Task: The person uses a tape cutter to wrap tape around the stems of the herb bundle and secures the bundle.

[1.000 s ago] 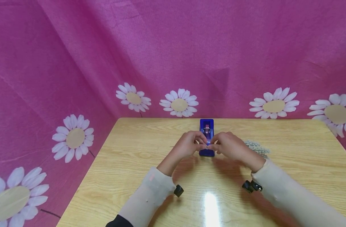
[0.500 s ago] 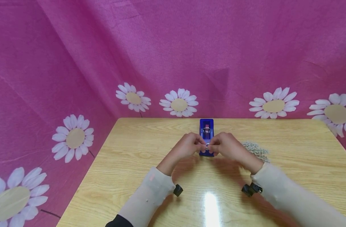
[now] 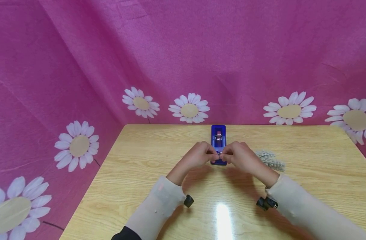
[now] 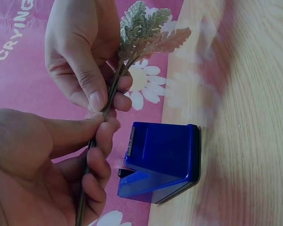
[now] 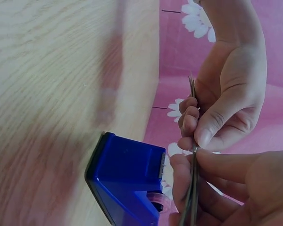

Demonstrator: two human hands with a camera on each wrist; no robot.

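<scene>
A thin bundle of stems with grey-green frosted leaves is held crosswise between both hands. My left hand curls its fingers round the stems toward their bare ends, its thumb pressing on them. The right hand pinches the bundle on the leafy side, thumb tip close to the left thumb. A small shiny bit shows at the meeting fingertips. Just beyond the hands stands a blue tape dispenser with a roll of clear tape; in the head view the fingers overlap its near end.
The dispenser rests on a wood-grain table near its far edge. Behind and to the left hangs a pink cloth printed with large white daisies. A bright glare spot lies on the table in front of the hands.
Both hands stay over the dispenser's near end while their fingertips shift slightly on the stems. The leafy end has dipped a little toward me. The dispenser has not moved.
</scene>
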